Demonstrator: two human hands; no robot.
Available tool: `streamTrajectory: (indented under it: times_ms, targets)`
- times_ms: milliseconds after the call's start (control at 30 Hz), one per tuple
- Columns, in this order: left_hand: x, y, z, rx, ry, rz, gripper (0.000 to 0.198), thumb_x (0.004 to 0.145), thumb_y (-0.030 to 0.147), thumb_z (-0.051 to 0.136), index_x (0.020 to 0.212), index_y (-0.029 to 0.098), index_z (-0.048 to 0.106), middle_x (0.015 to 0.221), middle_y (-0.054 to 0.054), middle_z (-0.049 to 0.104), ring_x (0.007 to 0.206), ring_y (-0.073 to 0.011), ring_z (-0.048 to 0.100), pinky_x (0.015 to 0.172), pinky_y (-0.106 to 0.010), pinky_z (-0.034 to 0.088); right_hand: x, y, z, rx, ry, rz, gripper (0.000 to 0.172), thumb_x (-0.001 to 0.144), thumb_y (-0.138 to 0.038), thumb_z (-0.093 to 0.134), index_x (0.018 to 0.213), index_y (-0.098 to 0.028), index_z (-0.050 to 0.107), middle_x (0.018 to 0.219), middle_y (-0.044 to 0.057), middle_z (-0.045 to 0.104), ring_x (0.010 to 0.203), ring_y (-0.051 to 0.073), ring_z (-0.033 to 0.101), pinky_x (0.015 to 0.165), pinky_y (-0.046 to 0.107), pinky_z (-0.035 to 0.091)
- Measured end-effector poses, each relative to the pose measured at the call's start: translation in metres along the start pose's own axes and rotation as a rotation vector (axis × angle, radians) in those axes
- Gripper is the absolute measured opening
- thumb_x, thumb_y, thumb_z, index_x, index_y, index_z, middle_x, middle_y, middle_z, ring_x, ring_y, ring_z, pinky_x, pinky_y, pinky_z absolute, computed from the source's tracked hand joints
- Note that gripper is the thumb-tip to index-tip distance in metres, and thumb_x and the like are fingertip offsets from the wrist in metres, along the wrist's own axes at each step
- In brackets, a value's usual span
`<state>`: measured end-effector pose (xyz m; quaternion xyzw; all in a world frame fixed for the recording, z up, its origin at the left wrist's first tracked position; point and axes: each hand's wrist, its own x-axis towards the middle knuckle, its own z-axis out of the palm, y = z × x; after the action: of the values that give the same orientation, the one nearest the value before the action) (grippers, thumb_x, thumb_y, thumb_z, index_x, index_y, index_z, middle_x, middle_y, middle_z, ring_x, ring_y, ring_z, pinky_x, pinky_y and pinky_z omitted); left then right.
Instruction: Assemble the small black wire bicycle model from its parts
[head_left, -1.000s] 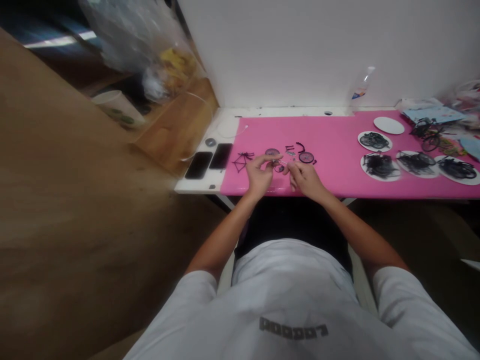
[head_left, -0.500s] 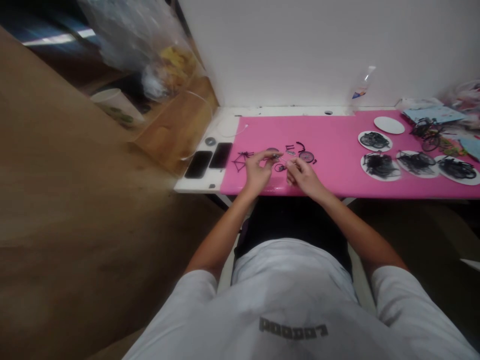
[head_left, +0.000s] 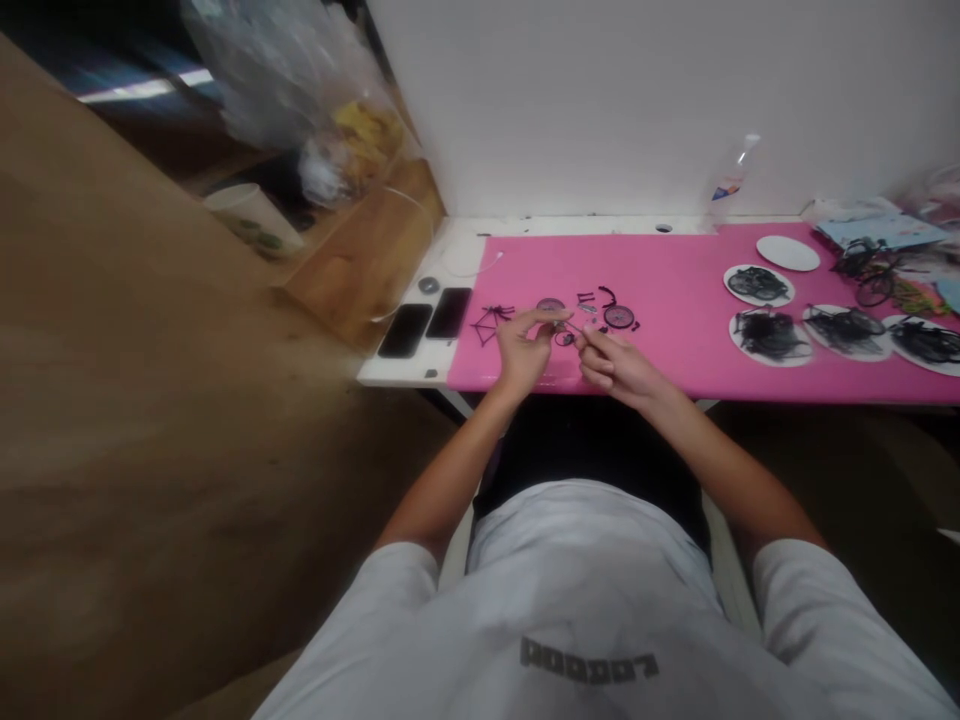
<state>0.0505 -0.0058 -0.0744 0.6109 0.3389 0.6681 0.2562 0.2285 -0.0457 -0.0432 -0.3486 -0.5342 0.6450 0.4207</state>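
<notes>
Over the pink mat (head_left: 660, 275), my left hand (head_left: 523, 352) pinches a tiny metallic part (head_left: 559, 326) between thumb and forefinger. My right hand (head_left: 616, 368) is closed, thumb against forefinger, on a thin pale rod (head_left: 573, 327) that reaches toward that part. What kinds these are is too small to tell. Around the hands lie pieces of a miniature bicycle: a black frame (head_left: 487, 325) left of my left hand, one wheel (head_left: 551, 304) behind it, another wheel (head_left: 619, 317) beyond my right hand, and a curved black piece (head_left: 607, 295). A small round black piece (head_left: 564, 340) shows between the hands.
Two dark phones (head_left: 406, 331) lie at the table's left end, near a white cable (head_left: 480, 268). White plates (head_left: 787, 253) stand on the right, several holding black parts. A clear bottle (head_left: 731, 185) stands by the wall. A wooden box (head_left: 375, 240) borders the left.
The whole view has shifted slightly. My hands stay close together at the same spot, and my right-hand fingers have turned a little around the thin rod. The parts on the mat lie as before.
</notes>
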Motion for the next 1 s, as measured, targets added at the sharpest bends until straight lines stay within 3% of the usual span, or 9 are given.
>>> streamTrajectory:
  times_ms: [100,200,300,400,500,600,733,833,1000]
  targets:
    - [0.001,-0.002,-0.003,0.058,-0.039,0.048,0.033,0.093,0.006,0.067,0.100,0.028,0.090,0.100,-0.004,0.087,0.096,-0.0187,0.081,0.092,-0.036,0.067,0.004,-0.001,-0.003,0.125,-0.019,0.057,0.051,0.095,-0.071,0.075,0.092,-0.021,0.065,0.048,-0.014,0.029,0.039,0.009,0.030,0.044,0.023,0.025]
    - [0.003,-0.004,-0.004,0.083,-0.085,0.026,0.033,0.093,0.005,0.069,0.103,0.028,0.090,0.098,-0.003,0.087,0.093,-0.0181,0.080,0.093,-0.035,0.066,0.009,0.004,-0.005,0.030,0.067,-0.011,0.053,0.097,-0.073,0.070,0.084,-0.022,0.062,0.048,-0.013,0.029,0.040,0.010,0.034,0.046,0.025,0.028]
    - [0.004,-0.003,-0.002,0.039,-0.100,-0.012,0.030,0.094,0.006,0.072,0.105,0.027,0.090,0.099,-0.004,0.087,0.092,-0.0181,0.081,0.092,-0.033,0.066,0.009,0.011,-0.002,-0.245,0.242,-0.225,0.050,0.102,-0.071,0.063,0.087,-0.023,0.062,0.058,-0.007,0.045,0.050,0.013,0.046,0.054,0.028,0.039]
    - [0.005,0.001,-0.001,-0.019,-0.086,-0.048,0.027,0.093,0.008,0.074,0.105,0.026,0.090,0.104,-0.005,0.087,0.100,-0.0203,0.083,0.095,-0.035,0.066,0.008,0.016,-0.002,-0.690,0.396,-0.498,0.045,0.110,-0.063,0.055,0.097,-0.023,0.068,0.087,0.006,0.072,0.077,0.019,0.065,0.074,0.032,0.050]
    - [0.006,0.004,-0.001,-0.041,-0.077,-0.069,0.024,0.090,0.008,0.077,0.102,0.025,0.090,0.103,-0.006,0.088,0.103,-0.0209,0.083,0.098,-0.036,0.067,0.008,0.019,-0.010,-1.005,0.407,-0.625,0.047,0.114,-0.057,0.047,0.107,-0.021,0.076,0.104,0.014,0.081,0.093,0.025,0.072,0.086,0.036,0.052]
    - [0.006,0.004,-0.001,-0.048,-0.066,-0.081,0.025,0.088,0.007,0.076,0.099,0.024,0.090,0.098,-0.006,0.087,0.094,-0.0193,0.083,0.093,-0.034,0.067,0.008,0.020,-0.016,-1.096,0.356,-0.604,0.051,0.115,-0.056,0.047,0.110,-0.019,0.081,0.102,0.015,0.083,0.087,0.025,0.072,0.082,0.035,0.051]
    - [0.003,0.001,0.000,-0.051,-0.048,-0.114,0.021,0.089,0.009,0.074,0.096,0.023,0.089,0.093,-0.005,0.086,0.086,-0.0175,0.082,0.085,-0.032,0.068,0.004,0.017,-0.007,-0.801,0.299,-0.459,0.058,0.113,-0.068,0.047,0.102,-0.021,0.079,0.079,0.007,0.076,0.064,0.017,0.062,0.068,0.030,0.047]
    - [0.001,-0.002,0.000,-0.062,-0.041,-0.123,0.021,0.090,0.010,0.073,0.094,0.022,0.089,0.095,-0.005,0.086,0.087,-0.0169,0.081,0.083,-0.031,0.069,0.002,0.011,0.002,-0.306,0.164,-0.204,0.061,0.107,-0.078,0.053,0.097,-0.021,0.072,0.052,-0.005,0.051,0.045,0.012,0.042,0.052,0.026,0.038]
    - [0.003,-0.002,-0.004,-0.026,-0.088,-0.056,0.031,0.092,0.006,0.069,0.105,0.025,0.090,0.101,-0.005,0.087,0.088,-0.0166,0.082,0.087,-0.031,0.067,0.007,0.001,0.001,0.186,0.001,0.026,0.048,0.097,-0.067,0.077,0.095,-0.020,0.065,0.054,-0.013,0.031,0.045,0.007,0.026,0.046,0.021,0.023]
